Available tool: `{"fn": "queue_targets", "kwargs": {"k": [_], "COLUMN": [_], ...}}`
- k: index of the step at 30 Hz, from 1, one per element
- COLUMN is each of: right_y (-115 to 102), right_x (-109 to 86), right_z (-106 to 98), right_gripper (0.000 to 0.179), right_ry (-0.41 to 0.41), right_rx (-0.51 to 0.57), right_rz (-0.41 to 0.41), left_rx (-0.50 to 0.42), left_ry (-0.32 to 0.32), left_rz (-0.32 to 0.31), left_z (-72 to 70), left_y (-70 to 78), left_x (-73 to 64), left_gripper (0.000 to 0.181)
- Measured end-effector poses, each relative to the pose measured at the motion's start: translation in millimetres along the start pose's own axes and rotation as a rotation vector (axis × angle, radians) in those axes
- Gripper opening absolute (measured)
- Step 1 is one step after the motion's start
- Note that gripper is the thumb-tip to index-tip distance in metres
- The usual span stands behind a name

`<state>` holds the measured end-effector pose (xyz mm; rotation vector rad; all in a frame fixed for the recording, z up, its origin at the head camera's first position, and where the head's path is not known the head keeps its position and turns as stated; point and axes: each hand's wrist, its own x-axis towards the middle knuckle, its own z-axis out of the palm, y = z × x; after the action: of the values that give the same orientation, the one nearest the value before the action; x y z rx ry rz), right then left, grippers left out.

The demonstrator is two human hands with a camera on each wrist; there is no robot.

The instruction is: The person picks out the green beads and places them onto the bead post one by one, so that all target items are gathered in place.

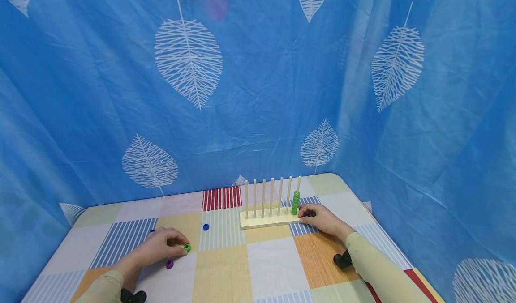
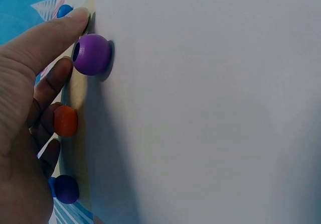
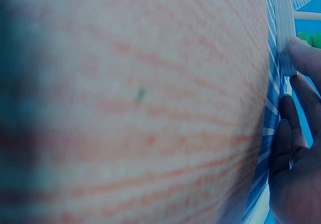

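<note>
My left hand [image 1: 163, 245] pinches a green bead [image 1: 187, 248] between thumb and fingertips, close over the cloth at the left. A purple bead [image 1: 169, 264] lies on the cloth just below that hand. On the right, my right hand [image 1: 320, 219] grips the end of a wooden peg stand [image 1: 270, 220], thumb at the front edge of its base. Several green beads [image 1: 295, 203] are stacked on the stand's rightmost peg; the other pegs are bare. In the left wrist view, the thumb mostly hides the held bead.
A blue bead [image 1: 206, 227] lies between the left hand and the stand. Beyond the left fingers are an orange bead [image 2: 65, 121] and a dark blue bead [image 2: 66, 189]. A patchwork cloth [image 1: 221, 271] covers the table, and a blue leaf-print curtain [image 1: 258, 92] hangs behind.
</note>
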<state>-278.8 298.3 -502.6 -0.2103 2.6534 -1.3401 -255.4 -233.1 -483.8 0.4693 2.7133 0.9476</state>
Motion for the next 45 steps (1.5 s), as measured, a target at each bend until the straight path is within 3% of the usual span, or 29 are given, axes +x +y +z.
{"fn": "queue_targets", "kwargs": {"k": [10,18,37,45], "right_y": [0.6,-0.5,0.2,1.4], "right_x": [0.0,-0.1,0.2,-0.2], "right_z": [0.2,0.1,0.1,-0.3], "right_gripper": [0.005,0.005,0.007,0.005], "right_ry": [0.002,0.0,-0.001,-0.003], "right_rx": [-0.002,-0.001,0.006,0.007], "right_rz": [0.002,0.007,-0.005,-0.013], "left_rx": [0.007,-0.003,0.006,-0.075], "left_ry": [0.018,0.004,0.029,-0.011], "left_rz": [-0.026,0.027,-0.022,0.04], "left_z": [0.4,-0.5,1.2,-6.1], "left_y": [3.2,0.4,3.4,4.9], "left_x": [0.0,-1.1,-1.4,3.3], "left_gripper": [0.019,0.017,0.016,0.015]}}
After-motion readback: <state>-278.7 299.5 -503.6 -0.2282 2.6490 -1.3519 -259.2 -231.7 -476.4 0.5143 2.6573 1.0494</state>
